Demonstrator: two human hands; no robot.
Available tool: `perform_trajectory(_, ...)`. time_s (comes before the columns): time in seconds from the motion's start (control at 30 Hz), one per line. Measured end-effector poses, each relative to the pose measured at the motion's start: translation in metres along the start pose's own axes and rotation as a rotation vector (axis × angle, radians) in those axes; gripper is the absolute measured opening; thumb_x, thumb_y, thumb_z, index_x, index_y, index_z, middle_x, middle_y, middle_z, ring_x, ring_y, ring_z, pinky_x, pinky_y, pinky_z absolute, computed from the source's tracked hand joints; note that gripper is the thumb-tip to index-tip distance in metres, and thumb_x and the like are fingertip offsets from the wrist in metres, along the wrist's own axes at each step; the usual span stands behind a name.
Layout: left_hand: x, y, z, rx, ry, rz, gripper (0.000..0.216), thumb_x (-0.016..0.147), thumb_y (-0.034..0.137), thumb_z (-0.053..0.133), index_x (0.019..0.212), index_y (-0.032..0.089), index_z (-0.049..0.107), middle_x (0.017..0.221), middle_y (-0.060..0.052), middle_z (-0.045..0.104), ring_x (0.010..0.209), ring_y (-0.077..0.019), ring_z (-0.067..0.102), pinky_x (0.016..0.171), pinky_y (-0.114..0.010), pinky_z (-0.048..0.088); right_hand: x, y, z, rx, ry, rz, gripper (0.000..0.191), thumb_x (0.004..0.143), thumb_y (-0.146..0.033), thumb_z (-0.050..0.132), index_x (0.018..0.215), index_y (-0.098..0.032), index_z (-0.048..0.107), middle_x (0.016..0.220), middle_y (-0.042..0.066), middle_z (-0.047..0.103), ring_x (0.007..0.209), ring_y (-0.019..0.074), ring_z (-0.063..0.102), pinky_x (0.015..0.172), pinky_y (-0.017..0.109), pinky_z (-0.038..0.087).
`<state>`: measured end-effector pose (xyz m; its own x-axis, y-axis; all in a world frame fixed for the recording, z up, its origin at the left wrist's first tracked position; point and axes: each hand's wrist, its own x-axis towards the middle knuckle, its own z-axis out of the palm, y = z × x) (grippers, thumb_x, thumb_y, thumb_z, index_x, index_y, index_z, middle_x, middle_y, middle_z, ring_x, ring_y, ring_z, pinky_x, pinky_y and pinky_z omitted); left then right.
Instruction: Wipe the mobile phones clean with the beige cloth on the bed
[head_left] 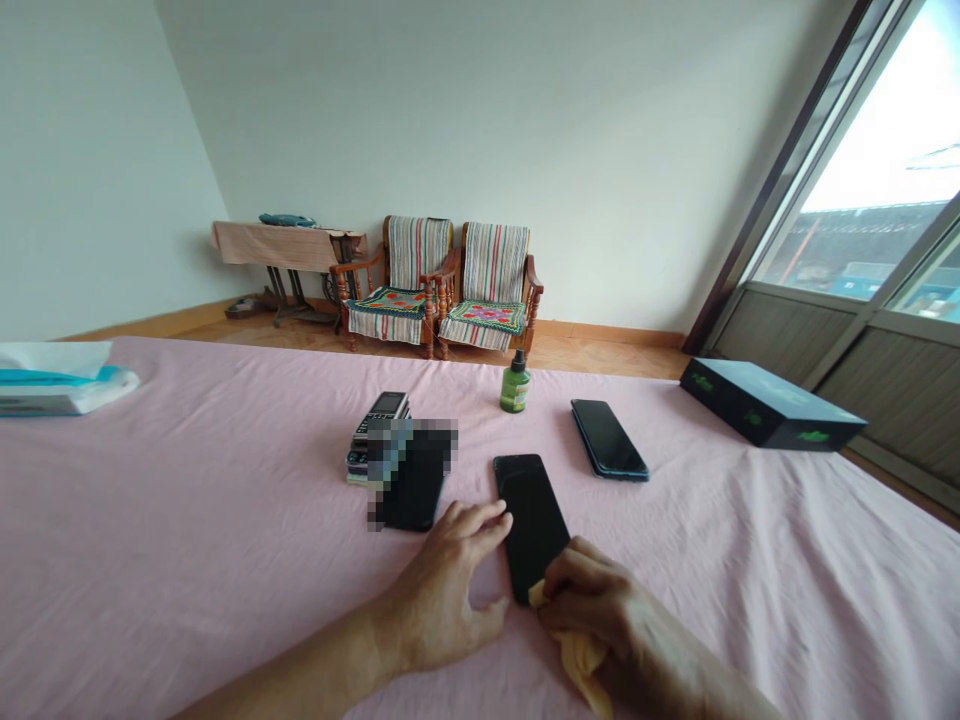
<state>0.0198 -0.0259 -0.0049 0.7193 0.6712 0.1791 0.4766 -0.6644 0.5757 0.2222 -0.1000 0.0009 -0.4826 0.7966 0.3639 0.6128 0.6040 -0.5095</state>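
A black smartphone (531,512) lies flat on the pink tablecloth (225,520) just in front of me. My left hand (442,590) rests beside it, fingers stretched out and touching the phone's left edge. My right hand (600,615) is closed on a yellow cloth (579,655) and presses it against the phone's near right corner. Another black phone (415,487) lies to the left, partly blurred. A third dark phone (608,439) lies further back on the right. A small green spray bottle (515,383) stands upright behind them.
A stack of small phones (379,428) sits behind the left phone. A dark box (769,402) lies at the table's right edge. A tissue pack (56,378) lies far left. Two wooden chairs (442,285) and a side table (289,245) stand by the far wall.
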Motion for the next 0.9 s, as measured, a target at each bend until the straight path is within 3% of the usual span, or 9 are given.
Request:
perform_trajectory(0.3,-0.001,-0.003,0.002,0.008,0.006,-0.003,0.072,0.064,0.015,0.064,0.135,0.021,0.048,0.141,-0.009,0.044,0.130,-0.0264,0.036,0.111,-0.046,0.025,-0.002,0.008,0.004,0.048,0.066,0.027,0.028,0.074,0.002,0.053,0.075,-0.020,0.069,0.080,0.005,0.061,0.079,0.0170,0.057,0.065,0.027,0.047)
perform_trajectory(0.43,-0.001,-0.001,0.001,0.010,0.003,0.002,0.073,0.063,0.014,0.064,0.134,0.020,0.049,0.141,-0.010,0.044,0.129,-0.0285,0.036,0.110,-0.048,0.026,-0.009,0.021,0.001,0.068,0.117,0.142,0.028,0.072,0.003,0.052,0.066,-0.020,0.067,0.075,0.004,0.060,0.072,0.0154,0.057,0.058,0.024,0.046)
perform_trajectory(0.57,-0.003,0.005,0.000,0.036,0.051,0.046,0.069,0.064,0.014,0.066,0.132,0.016,0.051,0.139,-0.012,0.045,0.125,-0.0282,0.041,0.108,-0.043,0.032,-0.012,0.029,-0.005,0.136,0.264,0.254,0.024,0.075,-0.004,0.053,0.068,-0.021,0.070,0.078,0.005,0.059,0.070,0.0150,0.058,0.060,0.025,0.048)
perform_trajectory(0.73,-0.005,0.015,0.001,0.062,-0.006,0.240,0.051,0.074,0.021,0.072,0.123,0.024,0.059,0.125,-0.007,0.057,0.111,-0.0266,0.051,0.098,-0.041,0.042,0.013,0.039,-0.007,0.217,0.441,0.294,0.042,0.065,-0.002,0.045,0.089,-0.023,0.072,0.086,0.005,0.061,0.079,0.0164,0.061,0.065,0.026,0.049)
perform_trajectory(0.9,-0.005,0.013,0.000,0.154,0.015,0.238,0.026,0.084,0.019,0.065,0.110,0.021,0.067,0.107,-0.007,0.066,0.100,-0.0252,0.055,0.090,-0.040,0.047,0.052,0.068,-0.003,0.158,0.443,0.292,0.048,0.060,-0.001,0.040,0.087,-0.022,0.074,0.081,0.003,0.064,0.078,0.0155,0.063,0.069,0.027,0.049)
